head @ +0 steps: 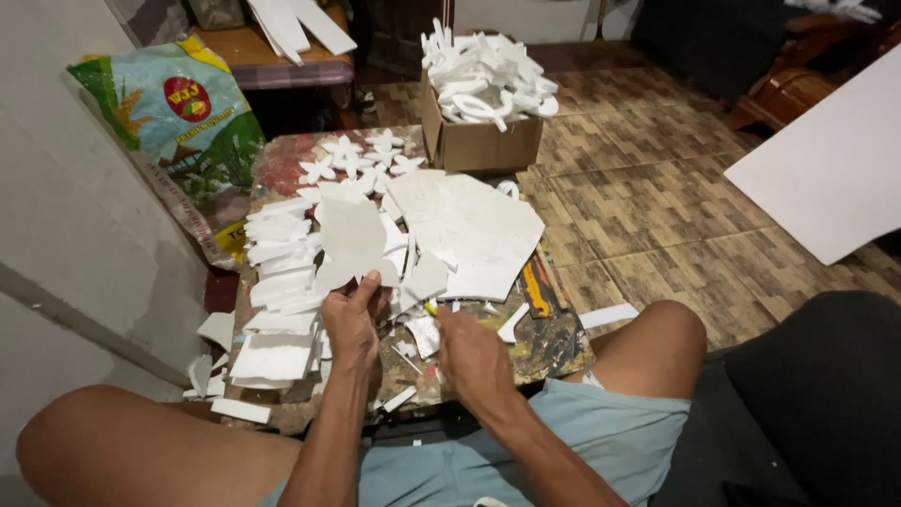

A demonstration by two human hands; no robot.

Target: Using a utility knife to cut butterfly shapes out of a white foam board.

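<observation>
My left hand (pixel 351 319) holds up a white foam cut-out (pixel 352 239) by its lower edge, above the low work table (pixel 554 343). My right hand (pixel 469 352) is closed around a small knife with a yellow tip (pixel 430 307), its point close to the bottom of the cut-out. Stacked white foam pieces (pixel 277 282) lie left of my left hand. A larger white foam sheet (pixel 469 225) lies flat behind both hands.
A cardboard box (pixel 481 141) heaped with white foam offcuts stands at the table's far end, small foam flower shapes (pixel 361 160) beside it. A colourful sack (pixel 178 122) leans on the left wall. A big white board (pixel 826 178) lies on the tiled floor right. Scraps litter the table.
</observation>
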